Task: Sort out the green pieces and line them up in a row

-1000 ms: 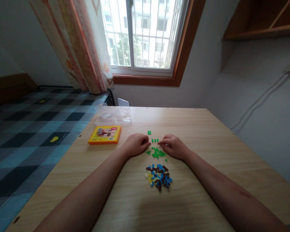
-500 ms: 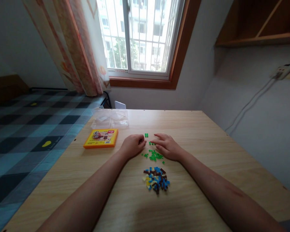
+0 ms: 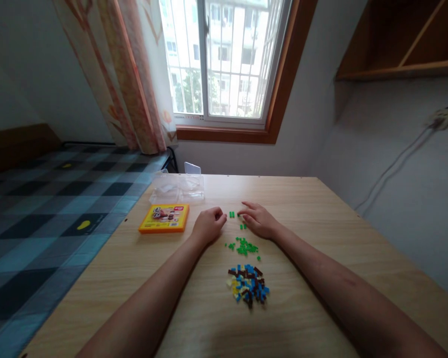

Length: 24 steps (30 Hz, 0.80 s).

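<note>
Green bricks (image 3: 231, 214) lie on the worktop (image 3: 321, 238) between my grips, too small to tell their long axis. My left grip (image 3: 208, 227), curled closed with nothing showing inside, sits just left of them. My right grip (image 3: 259, 220), fingers apart and flat, points at them from just right, about equally near.

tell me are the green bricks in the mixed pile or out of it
Out. The green bricks lie in their own loose scatter on the table, apart from the brown, blue and yellow pile.
</note>
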Each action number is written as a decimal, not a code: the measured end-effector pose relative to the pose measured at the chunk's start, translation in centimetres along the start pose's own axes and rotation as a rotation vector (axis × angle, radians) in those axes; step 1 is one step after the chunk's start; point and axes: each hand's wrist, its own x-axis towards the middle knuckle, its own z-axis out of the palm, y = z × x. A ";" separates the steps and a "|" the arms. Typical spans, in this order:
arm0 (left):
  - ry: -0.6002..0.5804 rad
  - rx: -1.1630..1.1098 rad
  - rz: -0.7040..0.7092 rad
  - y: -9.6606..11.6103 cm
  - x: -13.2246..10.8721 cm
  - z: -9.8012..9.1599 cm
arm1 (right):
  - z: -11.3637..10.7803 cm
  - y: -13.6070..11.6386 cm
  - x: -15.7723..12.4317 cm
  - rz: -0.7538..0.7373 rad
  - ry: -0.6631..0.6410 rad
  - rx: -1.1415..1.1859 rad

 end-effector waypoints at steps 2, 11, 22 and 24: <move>0.012 0.053 -0.045 0.2 0.3 0.3 | 0.2 0.3 0.5 0.007 0.027 0.031; 0.050 0.020 -0.115 0.5 1.0 1.0 | 0.2 -0.5 -0.2 -0.031 0.081 0.149; 0.038 -0.030 -0.054 -0.2 1.0 1.1 | 0.2 -1.0 0.1 -0.035 0.053 0.061; 0.041 -0.013 -0.049 -0.1 1.0 1.2 | 0.3 -1.0 0.1 -0.033 0.053 0.056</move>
